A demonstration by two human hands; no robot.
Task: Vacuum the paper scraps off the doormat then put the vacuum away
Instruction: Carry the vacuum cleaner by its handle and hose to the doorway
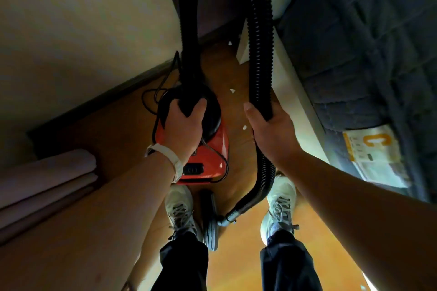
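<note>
Vacuum: red canister with a black domed top, standing on the wooden floor just ahead of the person's feet, near the left wall.

Hose: black, ribbed. It rises from the dome, arches out of the top of the view, then comes down on the right. Long axis runs far to near.

Nozzle: flat on the floor between the two shoes, joined to the hose's near end. It lies nearer than both hands, pointing far to near.

Left hand: fingers and thumb wrapped round the thick black hose end where it meets the dome. Pale wristband on that wrist.

Right hand: curled round the descending run of hose, thumb pointing far. Following the hose, this hand is the closer one to the nozzle.

Paper scraps: a few white bits on bare floor in the strip between canister and bed, far of the nozzle and just left of the right hand. No doormat in view.

Cord: looped loosely at the canister's left side.

Judgement: the nozzle has to travel away from the feet, along that strip, to reach the scraps. The right hand looks better placed to steer it.
</note>
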